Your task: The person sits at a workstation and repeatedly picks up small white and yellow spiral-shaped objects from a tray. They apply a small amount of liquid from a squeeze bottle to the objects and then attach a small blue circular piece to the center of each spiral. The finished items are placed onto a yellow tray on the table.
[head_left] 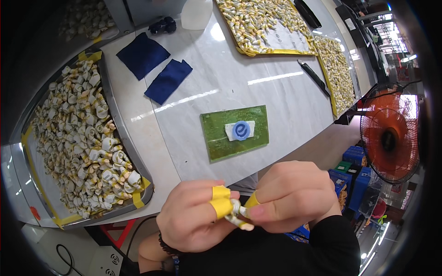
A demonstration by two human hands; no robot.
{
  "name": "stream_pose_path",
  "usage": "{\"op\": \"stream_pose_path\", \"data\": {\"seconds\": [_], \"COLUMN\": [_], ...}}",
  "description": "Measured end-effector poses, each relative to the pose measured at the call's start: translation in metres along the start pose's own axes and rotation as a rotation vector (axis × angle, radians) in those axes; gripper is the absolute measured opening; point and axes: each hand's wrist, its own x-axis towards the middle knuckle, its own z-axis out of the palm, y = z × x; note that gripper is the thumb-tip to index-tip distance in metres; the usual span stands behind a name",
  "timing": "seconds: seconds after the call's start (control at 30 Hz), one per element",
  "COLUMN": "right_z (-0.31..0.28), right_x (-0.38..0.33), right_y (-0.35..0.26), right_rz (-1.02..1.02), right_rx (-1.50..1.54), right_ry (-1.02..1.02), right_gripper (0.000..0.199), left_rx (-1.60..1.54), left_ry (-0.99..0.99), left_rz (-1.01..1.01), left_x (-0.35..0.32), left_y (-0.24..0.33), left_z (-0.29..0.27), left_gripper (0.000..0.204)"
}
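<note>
Close to my body, at the table's near edge, my left hand point(193, 214) and my right hand point(294, 195) meet with fingers curled. Between their fingertips they pinch a small white and yellow figurine point(238, 212) with a flesh-toned end. Yellow tape wraps some of my fingers. Beyond the hands lies a green glass-like slab point(216, 145), bearing a small white pad point(230, 131) with a round light-blue piece point(241, 130) on it. To the left, a large tray point(149, 191) holds many similar white and yellow figurines, heaped together.
Two dark blue cloths point(168, 81) lie at the back left, near a white translucent container point(196, 14). At the back right are a tray point(276, 53) and another tray point(332, 99) of small pieces, plus a black utility knife point(314, 77). An orange fan point(390, 133) stands at far right.
</note>
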Motion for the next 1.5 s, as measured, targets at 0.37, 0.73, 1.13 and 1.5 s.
{"op": "stream_pose_path", "data": {"seconds": [0.37,0.73,1.13,1.5], "right_z": [-0.01,-0.011,-0.011,-0.012], "right_x": [0.021,0.019,0.015,0.017], "right_y": [0.003,0.001,0.002,-0.003], "right_rz": [0.284,0.255,0.292,0.213], "right_rx": [0.144,0.116,0.179,0.116], "right_ry": [-0.22,-0.265,-0.148,-0.24], "right_gripper": [0.017,0.019,0.018,0.014], "left_rx": [-0.963,-0.871,-0.791,-0.502], "left_ry": [0.051,-0.086,-0.059,-0.133], "left_rz": [-0.657,-0.605,-0.557,-0.465], "left_x": [-0.011,-0.007,-0.006,0.003], "left_y": [0.006,0.006,0.007,0.015], "left_z": [-0.001,-0.006,-0.008,-0.01], "left_gripper": [0.02,0.022,0.025,0.021]}}
